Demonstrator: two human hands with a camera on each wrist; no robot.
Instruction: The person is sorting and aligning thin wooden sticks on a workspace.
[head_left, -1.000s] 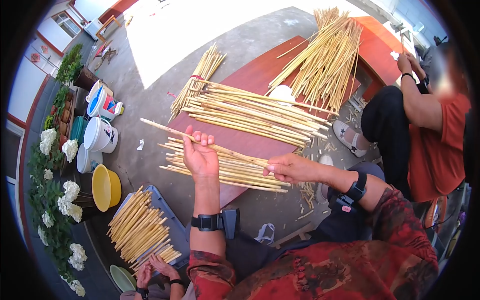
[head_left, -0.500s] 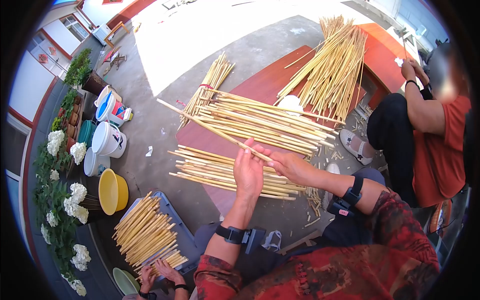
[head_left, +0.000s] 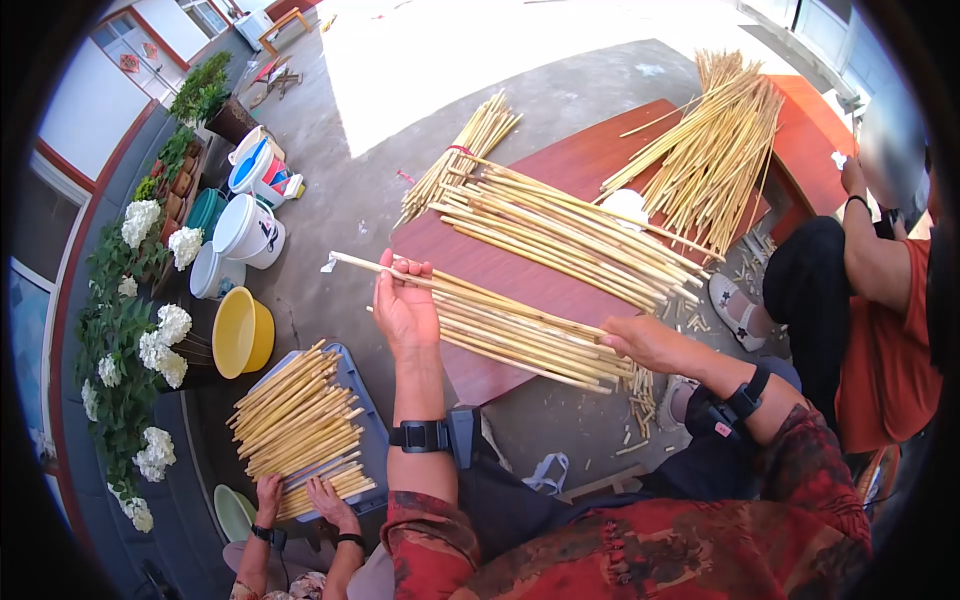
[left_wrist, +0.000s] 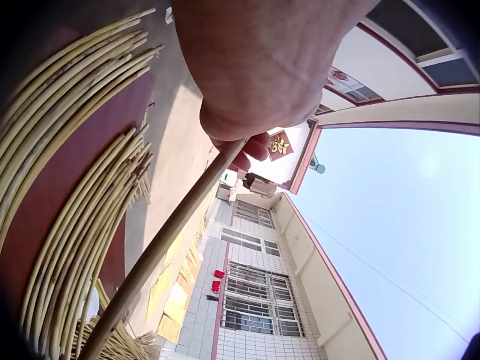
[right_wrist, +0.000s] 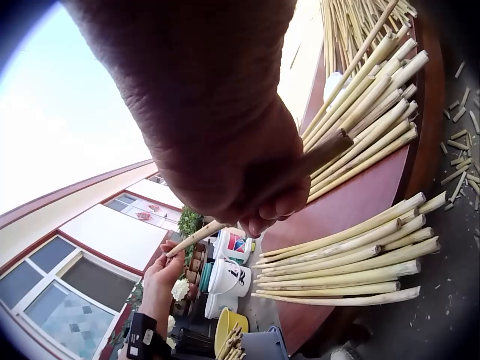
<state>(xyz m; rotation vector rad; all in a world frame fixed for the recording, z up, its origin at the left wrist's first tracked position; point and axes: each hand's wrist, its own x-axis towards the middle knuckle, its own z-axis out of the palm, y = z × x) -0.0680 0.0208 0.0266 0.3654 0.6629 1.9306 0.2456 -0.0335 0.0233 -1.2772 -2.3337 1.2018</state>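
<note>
A long pale stick [head_left: 355,262] spans between both hands above the table. My left hand [head_left: 408,305] holds it palm up near its far left end, thumb and fingers about it. In the left wrist view the stick [left_wrist: 172,225] runs away from curled fingertips. The right hand [head_left: 650,343] grips the other end, and in the right wrist view a short cut end [right_wrist: 330,150] juts past that fist. Below the held stick, a row of similar sticks [head_left: 540,350] lies on the red-brown tabletop [head_left: 470,262]. A larger row of sticks [head_left: 575,235] lies behind it.
Beyond are a tied bundle [head_left: 470,140] and a big pile of thin stalks [head_left: 710,150]. At lower left, another person's hands [head_left: 325,500] touch sticks on a blue tray [head_left: 372,425]. Buckets [head_left: 250,230] and a yellow basin [head_left: 243,335] stand left. A seated person [head_left: 880,340] is at right.
My hands came close together on the stick half a second ago. Now they are apart, the left hand out near the far end. The stick lies lower, and the head view has shifted.
</note>
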